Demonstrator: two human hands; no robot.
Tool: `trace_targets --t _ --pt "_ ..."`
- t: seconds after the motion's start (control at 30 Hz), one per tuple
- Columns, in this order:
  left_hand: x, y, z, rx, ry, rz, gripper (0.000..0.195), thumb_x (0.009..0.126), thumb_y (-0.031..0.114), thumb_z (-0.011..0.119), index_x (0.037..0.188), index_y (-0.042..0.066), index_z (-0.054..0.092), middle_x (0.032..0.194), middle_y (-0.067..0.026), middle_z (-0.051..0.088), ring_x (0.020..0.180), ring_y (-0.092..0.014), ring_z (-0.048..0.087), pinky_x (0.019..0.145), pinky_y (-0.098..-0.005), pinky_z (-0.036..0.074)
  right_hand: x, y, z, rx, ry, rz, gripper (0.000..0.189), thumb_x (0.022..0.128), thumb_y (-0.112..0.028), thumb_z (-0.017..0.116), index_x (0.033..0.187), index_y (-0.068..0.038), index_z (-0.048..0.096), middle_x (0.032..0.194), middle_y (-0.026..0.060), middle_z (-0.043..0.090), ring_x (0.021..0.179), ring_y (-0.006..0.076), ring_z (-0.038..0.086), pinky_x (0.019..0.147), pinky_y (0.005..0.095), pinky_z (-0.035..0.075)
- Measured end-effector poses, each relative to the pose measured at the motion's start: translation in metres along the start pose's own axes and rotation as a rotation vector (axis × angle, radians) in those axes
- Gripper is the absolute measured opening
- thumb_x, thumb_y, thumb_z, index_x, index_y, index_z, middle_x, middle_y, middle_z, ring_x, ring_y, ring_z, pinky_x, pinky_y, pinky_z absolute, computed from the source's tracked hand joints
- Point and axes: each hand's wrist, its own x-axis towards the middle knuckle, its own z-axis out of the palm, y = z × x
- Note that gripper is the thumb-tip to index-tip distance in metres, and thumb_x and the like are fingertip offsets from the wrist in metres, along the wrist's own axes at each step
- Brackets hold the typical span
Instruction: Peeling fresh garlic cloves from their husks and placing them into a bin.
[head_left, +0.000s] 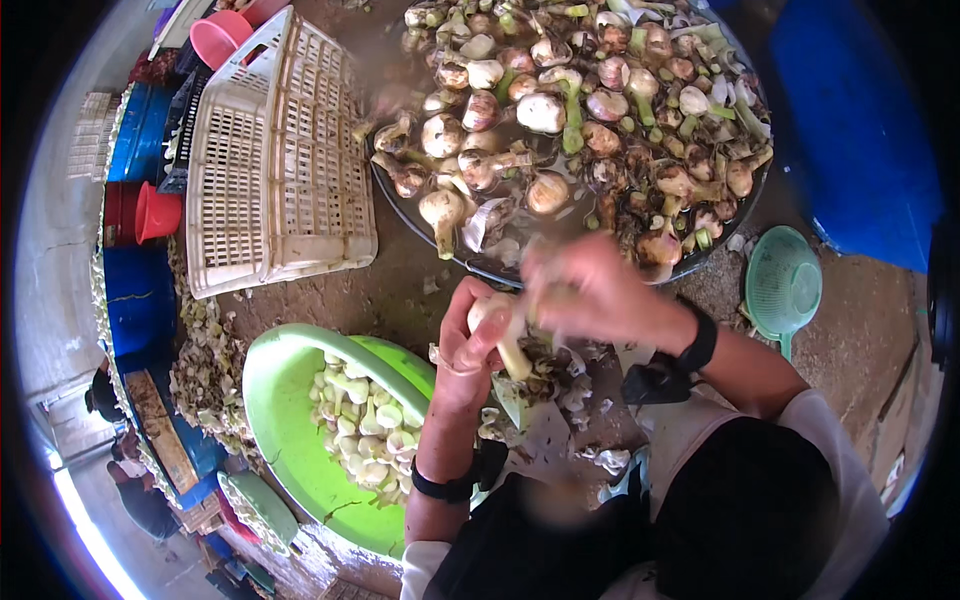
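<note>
My left hand (463, 356) grips a pale garlic bulb (514, 358) with its stem pointing down. My right hand (592, 289) is just beside the bulb, blurred, with its fingers bent; whether anything is between them is hidden by the blur. Right ahead lies a wide dark tub (417, 234) of murky water, full of soiled garlic bulbs (547, 193) and cut stems. A lime-green basin (279, 405) sits to the left of my left forearm, holding clean white garlic bulbs (373, 448). Loose skins and scraps (574, 390) lie below my hands.
White plastic crates (319, 150) stand left of the tub. A green strainer (784, 281) lies on the floor at right, near a large blue object (862, 135). Garlic skins (206, 375) are heaped by blue containers (139, 292). Another person (142, 499) is far left.
</note>
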Motion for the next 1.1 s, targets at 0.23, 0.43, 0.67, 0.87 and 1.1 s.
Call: trace_targets --t 0.23,0.43,0.67,0.87,1.1 --pt "-0.002 0.002 0.008 0.059 0.095 -0.048 0.050 0.085 0.049 0.059 0.105 0.005 0.048 0.074 -0.0032 0.052 0.052 -0.009 0.043 0.044 -0.0229 0.033 -0.001 -0.023 -0.007 -0.363 -0.206 0.167 0.044 0.073 -0.038 0.073 0.089 0.001 0.058 0.066 0.0175 0.059 0.060 0.0296 0.062 0.055 0.0385 0.047" --pt "-0.010 0.008 0.029 0.150 0.196 0.010 0.036 0.086 0.031 0.044 0.108 0.002 0.047 0.099 -0.0082 0.052 0.080 -0.014 0.051 0.068 -0.0263 0.044 -0.003 -0.018 0.009 -0.453 -0.141 0.218 0.034 0.070 -0.031 0.072 0.071 0.000 0.057 0.058 0.0188 0.056 0.058 0.0381 0.058 0.055 0.0452 0.046" --pt "-0.013 0.026 0.015 0.418 -0.141 -0.136 0.033 0.084 0.023 0.053 0.108 0.002 0.045 0.091 -0.0056 0.054 0.079 -0.013 0.053 0.070 -0.0253 0.044 -0.003 -0.017 -0.005 -0.524 -0.024 0.092 0.027 0.069 -0.026 0.069 0.058 -0.003 0.058 0.053 0.0150 0.054 0.050 0.0314 0.056 0.047 0.0384 0.042" --pt "-0.013 0.013 -0.008 0.586 -0.119 -0.107 0.040 0.072 0.013 0.073 0.103 0.005 0.049 0.088 -0.0028 0.054 0.078 -0.010 0.053 0.067 -0.0242 0.045 0.010 0.007 -0.044 -0.443 -0.011 0.000 0.024 0.071 -0.019 0.064 0.056 -0.001 0.057 0.049 0.0142 0.051 0.041 0.0227 0.050 0.041 0.0306 0.036" --pt "-0.027 0.052 -0.017 -0.476 0.022 0.051 0.044 0.080 0.038 0.064 0.110 0.008 0.052 0.079 -0.0043 0.054 0.060 -0.012 0.047 0.051 -0.0256 0.036 0.021 -0.003 -0.030 -0.981 -0.072 0.021 0.015 0.072 -0.019 0.065 0.078 -0.006 0.062 0.069 0.0104 0.058 0.067 0.0278 0.061 0.054 0.0413 0.048"
